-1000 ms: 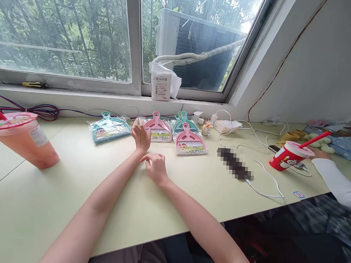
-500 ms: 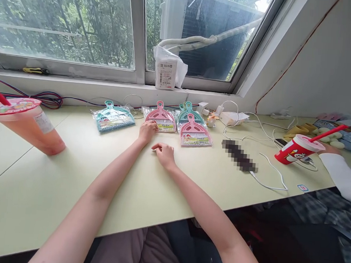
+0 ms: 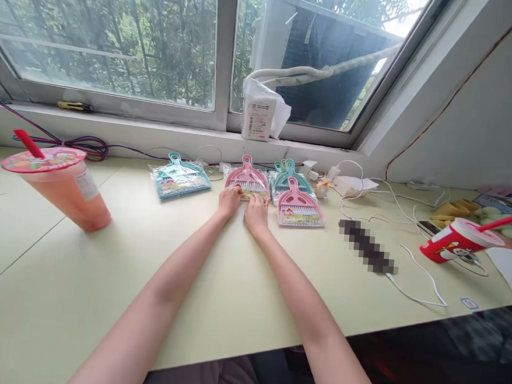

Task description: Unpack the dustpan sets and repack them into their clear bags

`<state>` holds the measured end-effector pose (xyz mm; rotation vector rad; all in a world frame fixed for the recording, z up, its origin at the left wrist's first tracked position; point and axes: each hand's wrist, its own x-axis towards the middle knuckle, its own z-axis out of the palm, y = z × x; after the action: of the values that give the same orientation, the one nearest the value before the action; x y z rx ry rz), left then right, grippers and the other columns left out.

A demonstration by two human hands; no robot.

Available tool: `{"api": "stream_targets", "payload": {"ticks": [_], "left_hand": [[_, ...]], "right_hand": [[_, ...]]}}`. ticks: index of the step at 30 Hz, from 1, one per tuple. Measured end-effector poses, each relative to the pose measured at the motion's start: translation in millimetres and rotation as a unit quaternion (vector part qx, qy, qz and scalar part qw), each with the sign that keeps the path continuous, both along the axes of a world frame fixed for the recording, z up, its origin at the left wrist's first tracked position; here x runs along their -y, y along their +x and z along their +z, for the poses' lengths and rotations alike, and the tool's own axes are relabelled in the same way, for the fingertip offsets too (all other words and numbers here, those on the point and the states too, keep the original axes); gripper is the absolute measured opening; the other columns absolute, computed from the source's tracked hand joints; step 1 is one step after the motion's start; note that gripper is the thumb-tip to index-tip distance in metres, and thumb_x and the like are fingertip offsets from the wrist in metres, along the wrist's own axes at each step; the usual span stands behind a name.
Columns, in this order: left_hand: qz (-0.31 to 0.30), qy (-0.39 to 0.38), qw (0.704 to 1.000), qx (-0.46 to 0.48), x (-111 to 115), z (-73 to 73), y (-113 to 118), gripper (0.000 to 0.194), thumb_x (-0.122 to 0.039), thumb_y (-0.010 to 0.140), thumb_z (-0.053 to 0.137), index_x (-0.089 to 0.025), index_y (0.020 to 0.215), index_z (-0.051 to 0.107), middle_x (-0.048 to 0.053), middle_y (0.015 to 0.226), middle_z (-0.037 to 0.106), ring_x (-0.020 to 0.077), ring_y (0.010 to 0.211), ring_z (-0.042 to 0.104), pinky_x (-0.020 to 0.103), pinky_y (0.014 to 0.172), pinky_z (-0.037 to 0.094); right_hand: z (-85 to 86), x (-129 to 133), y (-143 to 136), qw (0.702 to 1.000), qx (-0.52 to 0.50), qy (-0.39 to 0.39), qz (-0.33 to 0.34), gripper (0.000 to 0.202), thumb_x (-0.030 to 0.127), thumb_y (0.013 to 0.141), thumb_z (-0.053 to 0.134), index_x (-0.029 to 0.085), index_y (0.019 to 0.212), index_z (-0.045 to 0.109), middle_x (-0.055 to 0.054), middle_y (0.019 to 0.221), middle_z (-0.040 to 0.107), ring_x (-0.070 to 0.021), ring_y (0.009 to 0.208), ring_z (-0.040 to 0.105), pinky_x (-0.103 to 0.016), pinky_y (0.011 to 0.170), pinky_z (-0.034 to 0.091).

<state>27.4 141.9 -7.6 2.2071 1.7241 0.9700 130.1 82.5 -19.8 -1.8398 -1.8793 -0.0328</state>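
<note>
A packaged pink dustpan-and-brush set (image 3: 247, 175) lies flat on the table in front of me, in clear plastic. My left hand (image 3: 230, 202) has its fingers curled on the lower left corner of that set. At the set's front edge, my right hand (image 3: 257, 211) closes its fingers on the wrapping; the fingertips are partly hidden. Another pink dustpan set (image 3: 301, 210) rests just to the right, overlapping a green dustpan set (image 3: 289, 172) behind it. Off to the left is a stack of teal dustpan sets (image 3: 182, 178).
A tall cup of orange drink (image 3: 75, 200) stands at left, a red cup with a straw (image 3: 447, 246) at right. A blurred dark object (image 3: 368, 246) has a white cable attached. A tissue pack (image 3: 259, 117) sits on the sill. A co-worker's white sleeve (image 3: 511, 271) shows at right.
My right hand has moved forward from the bare table to the front edge of the middle pink set. My left hand stays at its left corner. The view has shifted slightly left.
</note>
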Motion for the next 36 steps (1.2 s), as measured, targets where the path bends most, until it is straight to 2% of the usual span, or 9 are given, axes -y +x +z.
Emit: {"api": "stream_targets", "payload": {"ticks": [4, 6, 11, 14, 19, 23, 26, 31, 36], "left_hand": [[0.095, 0.086, 0.990, 0.060, 2.0, -0.6, -2.4, 0.046, -0.017, 0.080, 0.068, -0.021, 0.125, 0.056, 0.013, 0.138, 0.051, 0.0298, 0.134, 0.042, 0.043, 0.110, 0.034], [0.121, 0.066, 0.983, 0.118, -3.2, -3.1, -6.3, 0.056, -0.016, 0.077, 0.072, -0.019, 0.129, 0.051, 0.015, 0.139, 0.049, 0.0296, 0.134, 0.042, 0.044, 0.111, 0.034], [0.114, -0.016, 0.967, 0.228, -21.9, -12.5, -17.2, 0.054, -0.015, 0.078, 0.072, -0.016, 0.127, 0.049, 0.013, 0.119, 0.064, 0.0232, 0.114, 0.060, 0.034, 0.098, 0.045], [0.115, -0.019, 0.969, 0.220, -25.0, -15.0, -18.8, 0.049, -0.015, 0.078, 0.073, -0.017, 0.123, 0.054, 0.012, 0.116, 0.066, 0.0234, 0.111, 0.062, 0.034, 0.096, 0.045], [0.117, -0.020, 0.971, 0.207, -20.8, -12.8, -18.9, 0.037, -0.015, 0.078, 0.073, -0.016, 0.113, 0.062, 0.011, 0.114, 0.067, 0.0228, 0.106, 0.063, 0.032, 0.092, 0.045], [0.114, -0.021, 0.968, 0.223, -19.1, -11.6, -20.0, 0.033, -0.014, 0.076, 0.074, -0.019, 0.107, 0.064, 0.009, 0.108, 0.069, 0.0205, 0.097, 0.065, 0.029, 0.086, 0.047], [0.120, -0.020, 0.967, 0.223, -19.2, -12.2, -19.8, 0.029, -0.013, 0.077, 0.073, -0.020, 0.103, 0.064, 0.007, 0.102, 0.069, 0.0199, 0.093, 0.065, 0.029, 0.083, 0.047], [0.131, -0.019, 0.966, 0.223, -18.1, -12.2, -18.0, 0.029, -0.013, 0.076, 0.074, -0.020, 0.101, 0.063, 0.007, 0.101, 0.069, 0.0202, 0.091, 0.065, 0.030, 0.081, 0.046], [0.131, -0.017, 0.968, 0.216, -15.9, -12.3, -16.2, 0.027, -0.013, 0.076, 0.074, -0.021, 0.099, 0.062, 0.007, 0.100, 0.069, 0.0211, 0.094, 0.064, 0.031, 0.082, 0.046]], "right_hand": [[-3.0, -6.2, 1.9, 1.000, 0.022, 0.005, 0.012, 0.049, 0.007, 0.090, 0.032, 0.010, 0.134, 0.053, -0.017, 0.144, 0.051, -0.0235, 0.135, 0.043, -0.056, 0.120, 0.002], [-4.4, -6.1, 3.5, 1.000, 0.022, 0.001, 0.012, 0.050, 0.007, 0.090, 0.031, 0.011, 0.135, 0.053, -0.016, 0.145, 0.050, -0.0233, 0.136, 0.043, -0.057, 0.120, 0.002], [-4.1, -4.4, 4.7, 0.999, 0.043, -0.024, 0.010, 0.059, 0.001, 0.084, 0.032, 0.012, 0.140, 0.048, -0.015, 0.150, 0.045, -0.0224, 0.140, 0.038, -0.059, 0.119, 0.002], [-2.0, -3.8, 2.4, 0.996, 0.059, -0.037, 0.049, 0.063, -0.002, 0.082, 0.030, 0.013, 0.141, 0.047, -0.014, 0.152, 0.043, -0.0215, 0.142, 0.036, -0.058, 0.119, 0.003], [3.4, -6.8, 7.0, 0.994, 0.068, -0.028, 0.080, 0.060, -0.002, 0.086, 0.027, 0.013, 0.140, 0.049, -0.012, 0.149, 0.048, -0.0186, 0.138, 0.042, -0.048, 0.120, 0.013], [10.6, -10.0, 25.7, 0.995, 0.102, -0.019, 0.015, 0.052, 0.000, 0.090, 0.028, 0.012, 0.130, 0.058, -0.013, 0.130, 0.064, -0.0189, 0.123, 0.056, -0.040, 0.117, 0.018], [15.7, -9.9, 32.5, 0.985, 0.168, -0.023, -0.030, 0.045, 0.001, 0.091, 0.030, 0.008, 0.123, 0.061, -0.017, 0.120, 0.068, -0.0228, 0.114, 0.059, -0.039, 0.109, 0.026], [18.8, -10.7, 17.0, 0.961, 0.261, -0.035, -0.089, 0.039, -0.001, 0.090, 0.030, 0.003, 0.110, 0.064, -0.023, 0.105, 0.068, -0.0300, 0.107, 0.055, -0.042, 0.095, 0.029], [15.6, -17.1, 6.5, 0.956, 0.268, -0.033, -0.114, 0.035, 0.001, 0.091, 0.033, 0.003, 0.116, 0.058, -0.022, 0.101, 0.066, -0.0298, 0.106, 0.052, -0.041, 0.091, 0.029]]}}
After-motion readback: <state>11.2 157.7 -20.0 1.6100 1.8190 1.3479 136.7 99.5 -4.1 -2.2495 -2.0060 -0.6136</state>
